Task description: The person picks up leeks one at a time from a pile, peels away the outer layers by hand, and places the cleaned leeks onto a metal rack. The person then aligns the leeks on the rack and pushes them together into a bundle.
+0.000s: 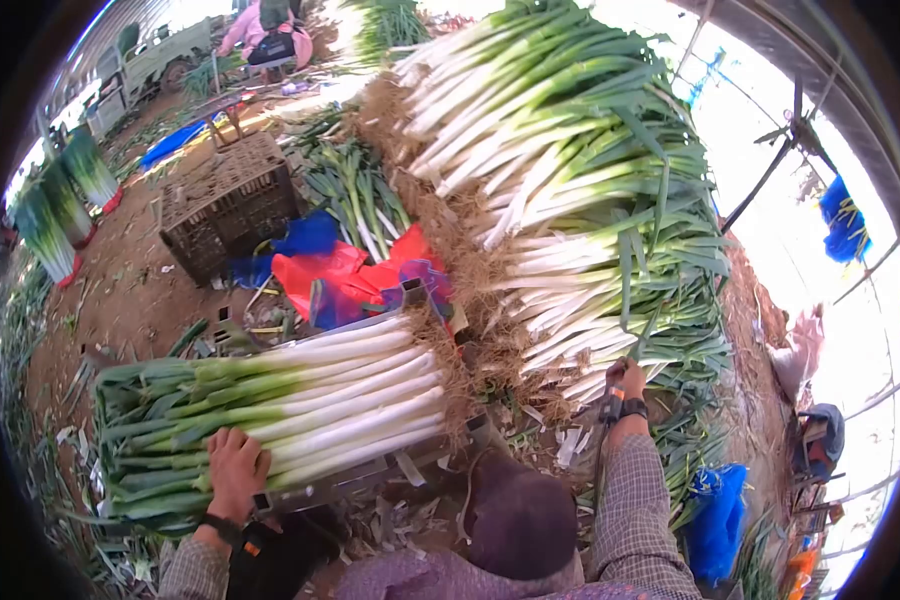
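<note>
My left hand (238, 468) lies on the green part of a neat row of leeks (345, 400), its fingers stretched over the stalks. The row rests in a metal rack (360, 480), leaves to the left and roots to the right. My right hand (625, 378) is closed at the near edge of a large leek pile (570, 250), apparently round a leek at its green part; the fingers partly hide it. Both wrists carry dark straps with small orange-and-black pieces.
Red and blue bags (355, 275) lie behind the rack, beside a brown plastic crate (230, 205). Wrapped leek bundles (65, 200) stand at far left. A blue bag (718, 520) lies at lower right. A person in pink (270, 35) sits at the back. Leaf scraps litter the ground.
</note>
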### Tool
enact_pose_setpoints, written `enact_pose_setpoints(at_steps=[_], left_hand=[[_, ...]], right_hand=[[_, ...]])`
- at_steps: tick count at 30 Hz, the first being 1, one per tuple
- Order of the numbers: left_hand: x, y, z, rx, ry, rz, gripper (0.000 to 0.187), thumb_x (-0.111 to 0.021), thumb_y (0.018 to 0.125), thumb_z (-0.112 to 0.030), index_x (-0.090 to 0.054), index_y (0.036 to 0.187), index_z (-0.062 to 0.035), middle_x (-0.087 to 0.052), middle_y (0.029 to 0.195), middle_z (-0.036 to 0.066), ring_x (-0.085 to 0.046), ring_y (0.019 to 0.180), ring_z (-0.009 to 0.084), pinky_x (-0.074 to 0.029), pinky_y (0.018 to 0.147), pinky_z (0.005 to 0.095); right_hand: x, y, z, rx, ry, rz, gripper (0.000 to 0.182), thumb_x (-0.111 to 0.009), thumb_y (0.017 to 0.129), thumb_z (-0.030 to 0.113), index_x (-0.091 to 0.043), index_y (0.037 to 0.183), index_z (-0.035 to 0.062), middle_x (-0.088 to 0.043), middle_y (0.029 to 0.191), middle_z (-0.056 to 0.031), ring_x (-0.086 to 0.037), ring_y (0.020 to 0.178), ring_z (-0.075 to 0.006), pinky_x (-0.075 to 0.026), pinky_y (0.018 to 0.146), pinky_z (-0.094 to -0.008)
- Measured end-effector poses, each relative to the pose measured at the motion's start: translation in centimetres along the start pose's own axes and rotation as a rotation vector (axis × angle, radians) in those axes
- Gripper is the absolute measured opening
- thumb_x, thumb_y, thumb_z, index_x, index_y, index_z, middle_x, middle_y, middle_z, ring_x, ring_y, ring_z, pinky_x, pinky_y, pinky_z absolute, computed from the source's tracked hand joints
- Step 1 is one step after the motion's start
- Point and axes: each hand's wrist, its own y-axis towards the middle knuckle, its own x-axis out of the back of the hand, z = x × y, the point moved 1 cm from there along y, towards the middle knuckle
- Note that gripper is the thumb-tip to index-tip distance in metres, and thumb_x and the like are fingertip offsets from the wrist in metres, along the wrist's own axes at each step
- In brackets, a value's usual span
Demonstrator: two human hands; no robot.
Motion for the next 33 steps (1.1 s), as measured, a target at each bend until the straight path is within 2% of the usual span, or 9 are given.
enact_pose_setpoints(at_steps=[4, 8, 13, 18, 19, 21, 24, 25, 33], left_hand=[[0.4, -0.3, 0.1, -0.014, -0.002, -0.073, 0.015, -0.067, 0.074, -0.017, -0.057, 0.074, -0.0065, -0.052, 0.082, 0.011, -0.050, 0.087, 0.0320, -0.039, 0.081, 0.0441], [-5.9, -3.5, 4.6, 0.182, -0.334, -0.155, 0.011, -0.064, 0.076, -0.014, -0.057, 0.079, -0.0066, -0.052, 0.085, 0.012, -0.050, 0.089, 0.0325, -0.040, 0.081, 0.0444], [-3.6, -2.4, 1.4, 0.049, -0.146, -0.092, 0.010, -0.062, 0.076, -0.012, -0.054, 0.079, -0.0064, -0.052, 0.086, 0.014, -0.050, 0.089, 0.0335, -0.039, 0.080, 0.0449], [-1.2, -1.1, 0.6, -0.022, 0.070, -0.060, 0.010, -0.061, 0.076, -0.010, -0.052, 0.079, -0.0058, -0.051, 0.086, 0.014, -0.050, 0.089, 0.0348, -0.039, 0.079, 0.0449], [-1.4, -1.0, 0.9, -0.021, 0.085, -0.051, 0.010, -0.060, 0.076, -0.010, -0.052, 0.080, -0.0060, -0.051, 0.086, 0.014, -0.049, 0.089, 0.0350, -0.039, 0.079, 0.0451], [-2.2, -1.2, 1.7, -0.009, 0.113, -0.032, 0.010, -0.060, 0.075, -0.009, -0.052, 0.081, -0.0064, -0.051, 0.087, 0.014, -0.049, 0.090, 0.0354, -0.038, 0.080, 0.0454], [-3.1, -1.4, 2.8, 0.007, 0.136, 0.052, 0.014, -0.056, 0.077, -0.013, -0.048, 0.084, -0.0040, -0.048, 0.091, 0.018, -0.047, 0.092, 0.0383, -0.037, 0.081, 0.0483], [-3.3, -1.5, 3.1, 0.012, 0.155, 0.070, 0.015, -0.056, 0.076, -0.014, -0.048, 0.084, -0.0042, -0.048, 0.091, 0.018, -0.046, 0.092, 0.0386, -0.036, 0.081, 0.0487], [-2.7, -0.8, 2.5, 0.073, 0.190, 0.178, 0.020, -0.048, 0.080, -0.021, -0.044, 0.081, -0.0016, -0.041, 0.086, 0.019, -0.042, 0.088, 0.0398, -0.033, 0.080, 0.0481]], right_hand=[[-10.9, -5.6, 9.6, 1.153, -1.331, 0.064, 0.017, -0.059, 0.081, 0.016, -0.066, 0.092, 0.0045, -0.060, 0.066, -0.0103, -0.061, 0.061, -0.0310, -0.051, 0.060, -0.0401], [-27.4, -30.3, 20.4, 0.741, -0.329, 0.972, 0.019, -0.056, 0.085, 0.014, -0.063, 0.099, 0.0035, -0.062, 0.073, -0.0091, -0.062, 0.066, -0.0264, -0.052, 0.062, -0.0361], [-24.3, -44.8, 29.2, 0.566, 0.011, 1.587, 0.021, -0.053, 0.091, 0.012, -0.060, 0.108, 0.0024, -0.064, 0.082, -0.0077, -0.062, 0.072, -0.0205, -0.052, 0.064, -0.0312], [-13.9, -28.7, 24.3, 0.054, -0.058, 1.020, 0.023, -0.049, 0.097, 0.011, -0.057, 0.116, 0.0012, -0.066, 0.090, -0.0062, -0.063, 0.079, -0.0147, -0.052, 0.067, -0.0262], [-10.6, -23.9, 19.8, -0.044, -0.054, 0.856, 0.041, -0.058, 0.095, 0.034, -0.052, 0.120, 0.0015, -0.065, 0.097, -0.0113, -0.065, 0.086, -0.0186, -0.056, 0.074, -0.0328], [-5.2, -17.3, 11.4, -0.201, -0.011, 0.422, 0.033, -0.052, 0.099, 0.035, -0.054, 0.114, 0.0059, -0.065, 0.098, -0.0091, -0.065, 0.085, -0.0212, -0.056, 0.071, -0.0360], [2.4, -7.8, -3.0, -0.278, 0.512, 0.306, 0.029, -0.056, 0.096, 0.025, -0.054, 0.118, 0.0063, -0.066, 0.099, -0.0081, -0.065, 0.083, -0.0201, -0.055, 0.068, -0.0343], [1.3, -8.0, 0.3, -0.344, 0.116, 0.051, 0.028, -0.059, 0.093, 0.021, -0.056, 0.117, 0.0069, -0.066, 0.101, -0.0083, -0.065, 0.081, -0.0192, -0.054, 0.066, -0.0319], [-5.7, 1.9, 1.4, -0.059, -0.404, 0.126, 0.052, -0.060, 0.086, 0.017, -0.048, 0.137, 0.0088, -0.069, 0.085, -0.0178, -0.068, 0.064, -0.0265, -0.055, 0.060, -0.0375]])
